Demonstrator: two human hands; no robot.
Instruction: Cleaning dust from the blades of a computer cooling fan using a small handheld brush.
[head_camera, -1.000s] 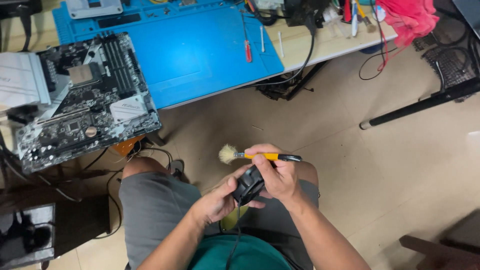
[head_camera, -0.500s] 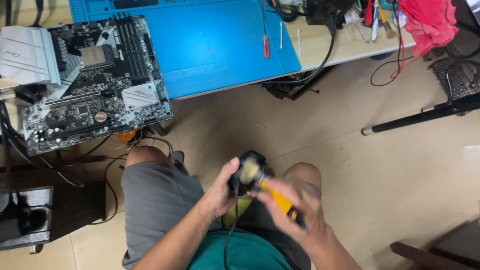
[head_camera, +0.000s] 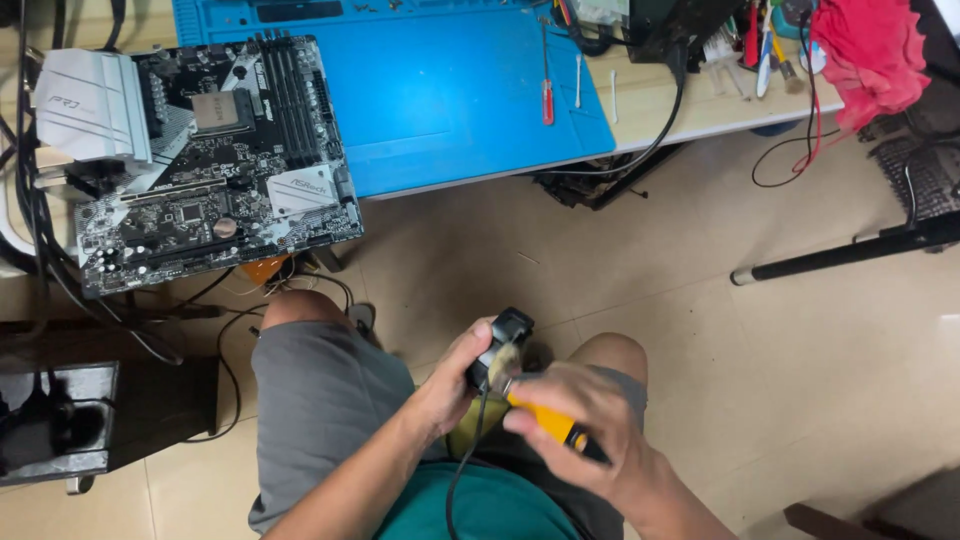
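Head view, looking down over the lap. Nearest, the right hand (head_camera: 585, 440) is curled around the yellow handle of a small brush (head_camera: 545, 420), fingers closed on it; the hand is motion-blurred, so the exact finger placement cannot be told. The brush's long axis runs from about four o'clock at the handle end up to ten o'clock, where its pale bristles (head_camera: 503, 362) touch the black device. Just beyond, toward ten o'clock from the right hand, the left hand (head_camera: 455, 385) wraps the small black corded device (head_camera: 503, 345) from its left side, thumb and fingers pressed around the body. The device stands tilted, its upper end pointing to about one o'clock, and its black cable (head_camera: 462, 470) drops toward six o'clock over the teal shirt. Both hands meet at the device above the grey shorts (head_camera: 330, 410), between the knees; the left hand bears it, and the right brings the brush to it from the lower right.

Farther off, at eleven o'clock, a computer motherboard (head_camera: 210, 160) overhangs the desk edge. Beyond it, at twelve o'clock, lies a blue work mat (head_camera: 450, 90) with a red-handled screwdriver (head_camera: 547, 95) on it, long axis running twelve to six. At two o'clock, a red cloth (head_camera: 870, 55) lies at the far corner.
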